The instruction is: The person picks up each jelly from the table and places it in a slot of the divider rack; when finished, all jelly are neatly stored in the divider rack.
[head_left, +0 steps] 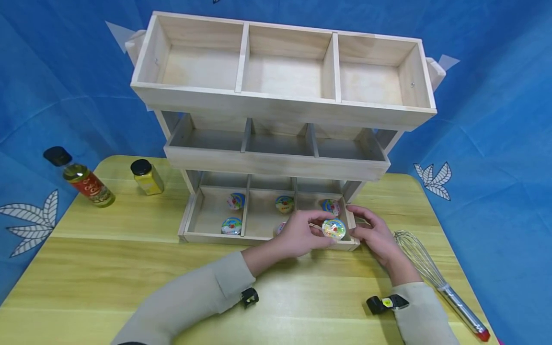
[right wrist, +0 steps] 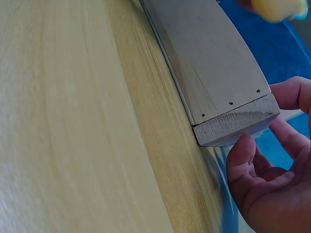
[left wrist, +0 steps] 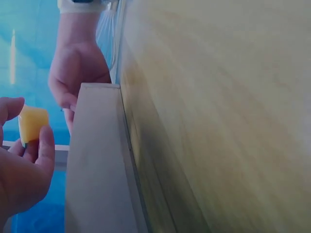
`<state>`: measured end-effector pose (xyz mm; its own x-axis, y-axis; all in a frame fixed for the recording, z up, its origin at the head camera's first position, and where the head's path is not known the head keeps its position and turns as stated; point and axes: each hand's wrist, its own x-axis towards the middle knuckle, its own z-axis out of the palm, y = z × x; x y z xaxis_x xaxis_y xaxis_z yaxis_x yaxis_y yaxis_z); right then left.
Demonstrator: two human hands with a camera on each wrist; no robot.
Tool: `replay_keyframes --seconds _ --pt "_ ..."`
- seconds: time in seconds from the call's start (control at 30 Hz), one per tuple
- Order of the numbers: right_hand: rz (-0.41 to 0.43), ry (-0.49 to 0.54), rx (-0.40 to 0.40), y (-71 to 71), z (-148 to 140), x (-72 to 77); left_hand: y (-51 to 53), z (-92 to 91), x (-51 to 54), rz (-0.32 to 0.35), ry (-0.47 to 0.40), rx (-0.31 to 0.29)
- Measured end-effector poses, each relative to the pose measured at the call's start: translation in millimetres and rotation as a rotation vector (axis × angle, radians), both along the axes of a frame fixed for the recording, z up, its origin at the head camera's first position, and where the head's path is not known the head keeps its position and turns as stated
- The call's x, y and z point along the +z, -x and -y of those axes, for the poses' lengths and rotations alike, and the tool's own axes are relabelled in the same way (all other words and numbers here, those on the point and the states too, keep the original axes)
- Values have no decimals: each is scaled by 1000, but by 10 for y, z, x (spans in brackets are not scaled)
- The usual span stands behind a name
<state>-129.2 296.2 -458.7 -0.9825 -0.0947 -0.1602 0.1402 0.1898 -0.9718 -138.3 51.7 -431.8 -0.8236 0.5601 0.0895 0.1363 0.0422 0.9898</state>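
Note:
My left hand (head_left: 298,235) pinches a small jelly cup (head_left: 334,229) between thumb and fingers, above the right compartment of the bottom tier. Its printed lid faces up, and the yellow body (left wrist: 34,122) shows in the left wrist view. At the right end of the wooden rack (head_left: 276,165), my right hand (head_left: 380,237) holds the end board (right wrist: 238,121), thumb outside and fingers around its edge. Behind the held cup another jelly cup (head_left: 331,206) stands in that compartment. Two more are in the left compartment; in the middle one, a cup (head_left: 284,204) shows fully and another is partly hidden.
Right of the rack lies a whisk (head_left: 440,282) on the wooden table (head_left: 207,287). A bottle with a red label (head_left: 89,186) and a yellow jar with a black cap (head_left: 148,178) stand to the left. The two upper tiers overhang the bottom one.

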Motion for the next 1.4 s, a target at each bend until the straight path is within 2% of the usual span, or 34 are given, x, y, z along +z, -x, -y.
replay_keyframes --seconds 0.1,0.3,0.47,0.57,0.7,0.93,1.13,1.23,1.4 --pt "-6 1 4 2 2 -3 58 -51 -20 -11 33 34" --pt "-16 28 10 1 7 2 174 -172 -92 -48 79 64" --pt "-20 47 10 -16 13 17 267 -283 -142 -121 212 129" --pt "-21 51 16 -16 15 26 292 -336 -148 -168 287 147" --pt "-23 58 18 -14 11 32 311 -385 -147 -188 367 121" --pt "-17 42 12 -8 9 33 346 -402 -142 -209 508 7" --pt "-18 21 10 -9 -2 26 392 -423 -145 -245 609 -45" --pt "-25 13 11 -5 -11 7 403 -444 -152 -255 633 -65" --pt "-39 -6 14 3 -15 -27 406 -451 -164 -195 613 -103"
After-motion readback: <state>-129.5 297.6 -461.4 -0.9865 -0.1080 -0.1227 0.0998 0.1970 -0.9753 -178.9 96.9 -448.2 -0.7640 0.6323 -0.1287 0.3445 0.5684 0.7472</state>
